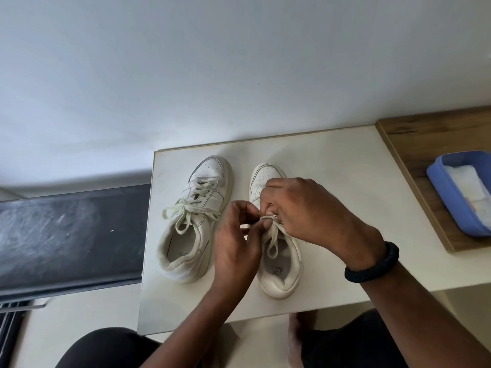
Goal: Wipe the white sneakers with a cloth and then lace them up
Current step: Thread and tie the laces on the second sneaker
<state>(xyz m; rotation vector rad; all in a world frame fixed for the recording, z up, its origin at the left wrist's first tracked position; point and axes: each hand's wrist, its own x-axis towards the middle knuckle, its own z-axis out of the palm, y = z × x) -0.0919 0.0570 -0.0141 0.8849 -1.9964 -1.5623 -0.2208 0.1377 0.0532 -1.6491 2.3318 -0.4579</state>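
on the counter [345, 176], right of the bow-tied left sneaker [196, 224], the left grip [236, 243] and right grip [305, 208] each pinch the lace [272, 240] of the right sneaker [281, 277]; draw both loops outward evenly, snugging the knot down centred.

txt: none legible | insole print [182, 254] (both sneakers [206, 235]) too blurry

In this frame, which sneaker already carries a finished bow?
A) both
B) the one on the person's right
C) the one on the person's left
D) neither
C: the left sneaker shows a tied bow, while the left hand and right hand pinch the lace of the right sneaker.
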